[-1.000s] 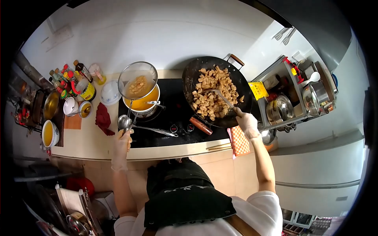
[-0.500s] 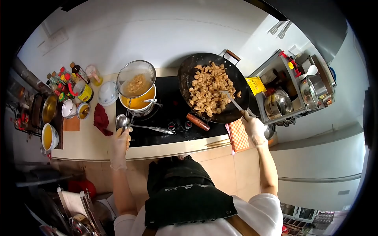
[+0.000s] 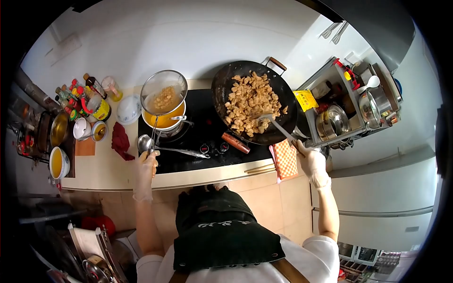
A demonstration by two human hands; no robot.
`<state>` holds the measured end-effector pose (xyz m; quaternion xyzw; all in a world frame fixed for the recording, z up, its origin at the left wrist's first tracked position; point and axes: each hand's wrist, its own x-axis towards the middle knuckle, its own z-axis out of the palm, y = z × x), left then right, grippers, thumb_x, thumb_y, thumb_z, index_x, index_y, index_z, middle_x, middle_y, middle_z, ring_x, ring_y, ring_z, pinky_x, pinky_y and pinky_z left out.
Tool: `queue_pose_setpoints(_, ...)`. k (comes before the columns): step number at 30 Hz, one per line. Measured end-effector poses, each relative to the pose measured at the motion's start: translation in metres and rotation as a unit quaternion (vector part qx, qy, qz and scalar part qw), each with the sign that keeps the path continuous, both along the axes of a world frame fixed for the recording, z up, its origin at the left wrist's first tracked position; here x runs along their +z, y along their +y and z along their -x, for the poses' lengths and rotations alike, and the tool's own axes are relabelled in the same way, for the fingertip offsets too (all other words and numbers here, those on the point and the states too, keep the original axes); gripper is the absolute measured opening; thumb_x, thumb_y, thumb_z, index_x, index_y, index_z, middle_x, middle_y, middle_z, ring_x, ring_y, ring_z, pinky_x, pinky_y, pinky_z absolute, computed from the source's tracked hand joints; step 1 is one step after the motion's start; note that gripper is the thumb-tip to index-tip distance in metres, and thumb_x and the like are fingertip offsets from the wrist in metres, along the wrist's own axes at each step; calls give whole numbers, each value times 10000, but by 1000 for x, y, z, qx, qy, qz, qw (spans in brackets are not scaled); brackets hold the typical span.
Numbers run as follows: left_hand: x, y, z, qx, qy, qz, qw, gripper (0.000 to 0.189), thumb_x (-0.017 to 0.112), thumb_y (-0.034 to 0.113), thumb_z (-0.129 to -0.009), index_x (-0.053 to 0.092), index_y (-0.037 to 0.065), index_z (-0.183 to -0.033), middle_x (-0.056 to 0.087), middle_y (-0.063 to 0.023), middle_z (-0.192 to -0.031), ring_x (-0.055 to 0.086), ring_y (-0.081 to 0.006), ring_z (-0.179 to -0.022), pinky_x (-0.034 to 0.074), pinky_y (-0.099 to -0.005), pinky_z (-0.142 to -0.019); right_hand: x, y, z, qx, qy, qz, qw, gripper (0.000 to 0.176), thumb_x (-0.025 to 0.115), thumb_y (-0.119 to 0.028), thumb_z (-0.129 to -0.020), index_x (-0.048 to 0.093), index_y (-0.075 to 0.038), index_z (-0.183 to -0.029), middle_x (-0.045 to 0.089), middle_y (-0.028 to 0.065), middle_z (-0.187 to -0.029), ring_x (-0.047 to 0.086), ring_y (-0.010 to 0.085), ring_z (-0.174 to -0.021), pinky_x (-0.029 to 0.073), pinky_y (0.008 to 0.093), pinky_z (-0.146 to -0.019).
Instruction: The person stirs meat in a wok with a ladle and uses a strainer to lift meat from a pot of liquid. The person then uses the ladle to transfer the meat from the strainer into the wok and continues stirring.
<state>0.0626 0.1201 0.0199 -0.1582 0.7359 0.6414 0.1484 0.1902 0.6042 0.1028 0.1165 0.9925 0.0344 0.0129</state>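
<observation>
My gloved left hand (image 3: 147,165) is closed round the handle of a round mesh strainer (image 3: 163,92). Some brown bits of food (image 3: 166,98) lie in the mesh, which is held above a pot (image 3: 163,123) of yellow liquid. In my gloved right hand (image 3: 311,165) is the handle of a metal spatula (image 3: 279,126); its blade touches the browned meat pieces (image 3: 252,104) in a large black wok (image 3: 222,80). A ladle (image 3: 181,152) lies on the hob just beyond my left hand.
Several sauce bottles (image 3: 96,104) and a bowl of yellow liquid (image 3: 59,163) stand at the left. A dark red cloth (image 3: 121,141) lies beside the hob (image 3: 203,99). On the right are a checked cloth (image 3: 285,159), a yellow packet (image 3: 306,100) and a shelf (image 3: 351,101) with metal bowls.
My right hand has moved down and to the right, drawing the spatula blade toward the near part of the meat. My left hand and the strainer stay almost where they were.
</observation>
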Motion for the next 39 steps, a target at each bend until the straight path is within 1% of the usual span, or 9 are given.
queue_pose_setpoints(5, -15, -1, 1, 14, -8, -24, 1000, 241, 490, 206, -963, 649, 26, -983, 460, 38, -602, 343, -34, -393, 260, -200, -366, -37, -14, 6, -60, -107, 62, 990, 449, 570, -197, -878, 516, -261, -1320, 671, 155, -817, 660, 345, -747, 528, 458, -660)
queue_pose_setpoints(12, -11, 3, 3, 16, -11, -10, 1000, 233, 500, 207, -957, 649, 29, -974, 453, 37, -586, 339, -35, -385, 248, -209, -354, -24, -1, -2, -13, -6, -12, 1000, 433, 577, -177, -876, 534, -176, -1307, 646, 140, -692, 649, 326, -645, 517, 435, -574)
queue_pose_setpoints(13, -13, 2, 3, 16, -12, -14, 1000, 230, 502, 206, -955, 649, 31, -974, 452, 37, -584, 339, -36, -384, 246, -211, -353, -30, 6, -1, -78, 4, -2, 997, 410, 601, -218, -881, 565, -233, -1290, 657, 142, -714, 653, 324, -684, 507, 437, -700)
queue_pose_setpoints(21, -25, -1, 5, 5, -18, -20, 1000, 231, 495, 200, -954, 640, 23, -988, 447, 41, -585, 337, -31, -389, 253, -210, -362, -104, 46, -3, -87, -52, -55, 993, 553, 592, -188, -871, 429, -193, -1399, 655, 172, -737, 648, 344, -668, 510, 448, -587)
queue_pose_setpoints(27, -4, 7, -1, 14, -4, -26, 1000, 223, 494, 194, -952, 641, 28, -971, 447, 46, -590, 338, -25, -400, 258, -201, -377, -46, 29, 2, -25, -43, -84, 995, 484, 550, -150, -878, 470, -71, -1349, 649, 153, -713, 658, 303, -664, 523, 416, -578)
queue_pose_setpoints(31, -15, 1, 1, 4, -9, -24, 1000, 252, 480, 203, -962, 636, 10, -1003, 439, 44, -595, 340, -26, -408, 248, -201, -376, -79, 45, -10, -16, -28, -82, 996, 485, 547, -138, -870, 479, -88, -1347, 641, 136, -686, 645, 302, -601, 515, 416, -537)
queue_pose_setpoints(35, -19, -1, 1, 10, -12, -22, 1000, 254, 487, 211, -964, 640, 14, -1011, 442, 42, -596, 337, -28, -403, 246, -202, -374, -53, 30, 4, -81, -74, -84, 990, 446, 600, -194, -866, 548, -194, -1309, 672, 157, -790, 651, 334, -782, 517, 414, -703)
queue_pose_setpoints(38, -17, -2, 0, 11, -17, -22, 1000, 248, 488, 205, -962, 642, 17, -1009, 449, 40, -595, 338, -30, -397, 246, -202, -371, -70, 73, -7, 30, 116, 131, 984, 410, 558, -183, -908, 548, -92, -1308, 681, 113, -745, 654, 256, -646, 509, 383, -586)
queue_pose_setpoints(39, -17, -3, -1, 10, -12, -26, 1000, 246, 490, 204, -960, 643, 17, -1007, 451, 39, -594, 340, -31, -396, 246, -202, -370, -51, 64, -3, -106, 53, 276, 954, 408, 543, -179, -928, 537, -91, -1326, 669, 82, -742, 612, 182, -599, 481, 330, -529)
